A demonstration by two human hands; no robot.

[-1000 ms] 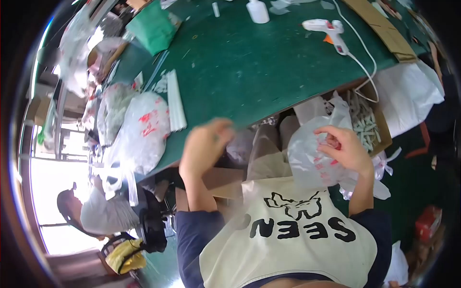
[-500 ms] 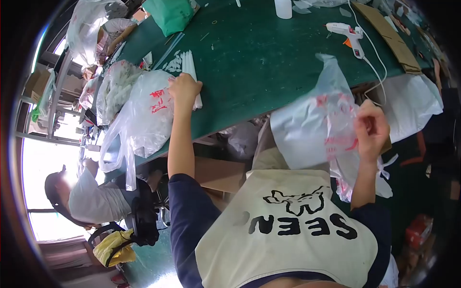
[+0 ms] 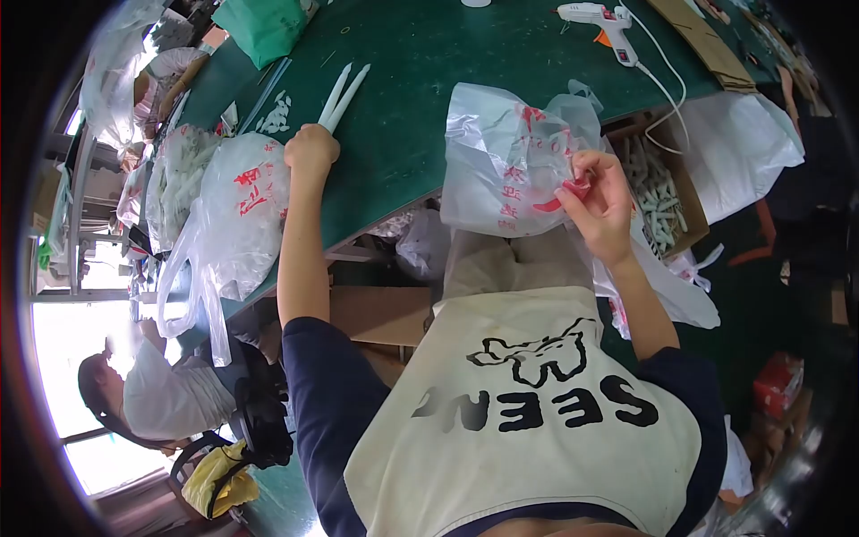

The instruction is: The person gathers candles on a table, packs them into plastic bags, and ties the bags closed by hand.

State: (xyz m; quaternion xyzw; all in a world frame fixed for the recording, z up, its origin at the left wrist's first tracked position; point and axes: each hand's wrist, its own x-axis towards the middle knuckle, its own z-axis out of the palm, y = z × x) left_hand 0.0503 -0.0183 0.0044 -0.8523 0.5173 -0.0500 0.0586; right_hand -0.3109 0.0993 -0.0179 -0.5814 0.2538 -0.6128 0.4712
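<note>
My left hand [image 3: 311, 149] is closed around the lower ends of white candle-like sticks [image 3: 347, 97]. Two pointed tips stick out beyond the fist over the green table [image 3: 394, 134]; anything else inside the fist is hidden. Between thumb and fingers, my right hand [image 3: 603, 204] pinches a translucent plastic bag [image 3: 483, 166] with red print. The bag spreads over the table's front edge, above my lap. Beside my left wrist lies a full white carrier bag [image 3: 237, 215] with red lettering.
Small white pieces [image 3: 276, 116] lie past the left hand, near a green bag [image 3: 264, 31]. A corded glue gun [image 3: 601, 25] sits at the far right. An open carton [image 3: 660, 192] holds several white pieces. Another person [image 3: 170, 385] sits at left.
My left hand has picked up the white sticks, which lay on the table. My right hand has brought the plastic bag leftward, uncovering the carton. The camera view has shifted.
</note>
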